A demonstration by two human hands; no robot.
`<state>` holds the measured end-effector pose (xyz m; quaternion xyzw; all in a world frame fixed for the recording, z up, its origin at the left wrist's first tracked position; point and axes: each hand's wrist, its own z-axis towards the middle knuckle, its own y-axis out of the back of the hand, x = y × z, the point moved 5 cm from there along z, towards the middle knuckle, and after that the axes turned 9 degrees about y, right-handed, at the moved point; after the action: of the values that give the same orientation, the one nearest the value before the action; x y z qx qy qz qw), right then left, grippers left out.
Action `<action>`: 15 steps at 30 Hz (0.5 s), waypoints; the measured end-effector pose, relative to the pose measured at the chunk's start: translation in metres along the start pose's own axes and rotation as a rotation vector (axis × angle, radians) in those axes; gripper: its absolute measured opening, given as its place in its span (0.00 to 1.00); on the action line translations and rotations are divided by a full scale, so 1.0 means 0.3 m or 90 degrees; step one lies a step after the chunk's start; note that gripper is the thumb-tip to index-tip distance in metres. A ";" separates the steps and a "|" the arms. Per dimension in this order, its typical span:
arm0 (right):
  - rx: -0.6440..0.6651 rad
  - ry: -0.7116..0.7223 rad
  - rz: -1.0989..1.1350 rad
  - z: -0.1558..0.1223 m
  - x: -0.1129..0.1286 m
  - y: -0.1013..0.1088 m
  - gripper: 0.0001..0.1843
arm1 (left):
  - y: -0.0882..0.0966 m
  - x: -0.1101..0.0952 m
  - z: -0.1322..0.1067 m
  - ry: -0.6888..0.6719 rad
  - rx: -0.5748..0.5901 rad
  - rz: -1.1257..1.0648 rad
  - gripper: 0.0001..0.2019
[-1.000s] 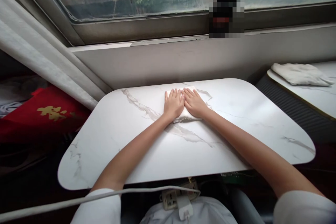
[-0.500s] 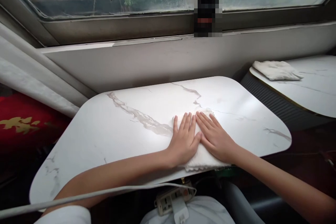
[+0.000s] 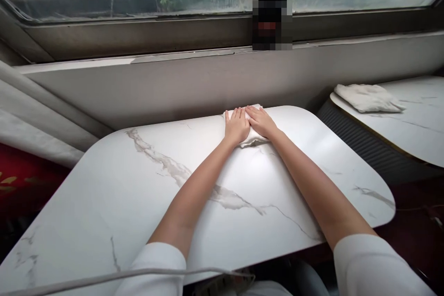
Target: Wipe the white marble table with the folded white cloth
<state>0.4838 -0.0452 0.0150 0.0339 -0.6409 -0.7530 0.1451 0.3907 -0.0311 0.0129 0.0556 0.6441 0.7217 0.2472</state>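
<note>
A white marble-patterned table (image 3: 138,185) stands below a window. At its far edge lies a folded white cloth (image 3: 252,138), mostly covered by my hands. My left hand (image 3: 236,126) presses flat on the cloth with its fingers stretched out. My right hand (image 3: 261,121) lies flat beside it on the same cloth, fingers extended, the two hands touching. Both arms reach fully across the table.
A grey wall and window sill (image 3: 194,53) run behind the table. A second marble table (image 3: 416,125) stands at the right with another white cloth (image 3: 368,98) on it. Red fabric (image 3: 21,180) lies at the left. A white cable (image 3: 86,280) crosses near my body.
Both hands have pushed the cloth from the table's near edge out to its far edge, after first pulling it back from mid-table. The view has shifted slightly.
</note>
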 end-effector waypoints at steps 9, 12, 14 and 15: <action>0.009 -0.036 -0.074 -0.202 0.019 0.027 0.30 | -0.003 -0.104 -0.119 -0.050 0.018 -0.002 0.26; 0.007 -0.001 -0.053 -0.372 0.026 0.054 0.29 | 0.001 -0.198 -0.258 -0.073 0.019 -0.008 0.26; -0.002 0.016 -0.035 -0.508 0.033 0.077 0.29 | 0.005 -0.271 -0.369 -0.096 0.024 -0.013 0.27; -0.007 0.020 -0.030 -0.578 0.038 0.089 0.29 | 0.006 -0.308 -0.424 -0.112 0.028 -0.015 0.27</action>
<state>0.5186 -0.2174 0.0120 0.0601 -0.6331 -0.7593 0.1380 0.4200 -0.1856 0.0158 0.1166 0.6360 0.6969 0.3103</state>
